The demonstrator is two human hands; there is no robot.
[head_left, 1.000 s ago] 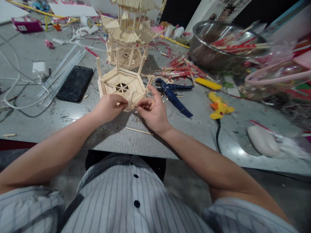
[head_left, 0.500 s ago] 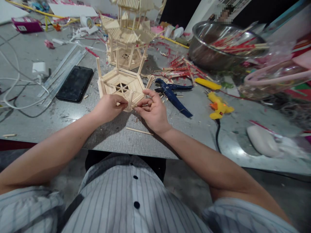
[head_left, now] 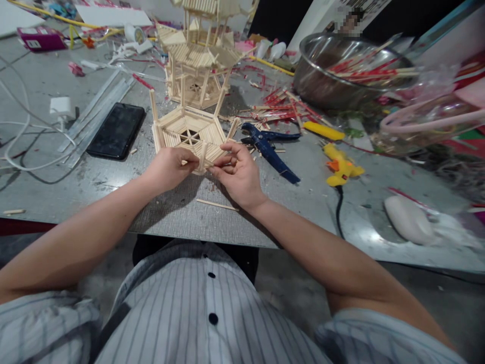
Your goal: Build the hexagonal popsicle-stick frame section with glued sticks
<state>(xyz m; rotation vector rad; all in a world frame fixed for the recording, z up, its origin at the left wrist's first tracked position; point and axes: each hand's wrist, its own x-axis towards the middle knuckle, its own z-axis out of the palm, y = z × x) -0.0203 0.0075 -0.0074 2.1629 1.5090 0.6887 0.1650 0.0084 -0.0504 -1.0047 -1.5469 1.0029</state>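
A hexagonal base of pale wooden sticks (head_left: pixel 204 132) lies on the table, with a spoked opening at its middle and short posts standing at its corners. At its near edge, my left hand (head_left: pixel 170 167) is closed in a pinch on a thin wooden stick left of the front post (head_left: pixel 203 154). My right hand (head_left: pixel 240 174) pinches at the same edge on the right of that post, thumb and forefinger together, other fingers curled. Fingertips cover most of the pinched stick. A loose stick (head_left: pixel 217 205) lies in front of the hands.
Behind stands a tiered stick pagoda (head_left: pixel 197 55). Blue cutting pliers (head_left: pixel 269 146), a yellow glue gun (head_left: pixel 341 167) and a steel bowl (head_left: pixel 322 76) of red-and-pale sticks are to the right. A black phone (head_left: pixel 117 131) and white charger (head_left: pixel 62 107) lie left.
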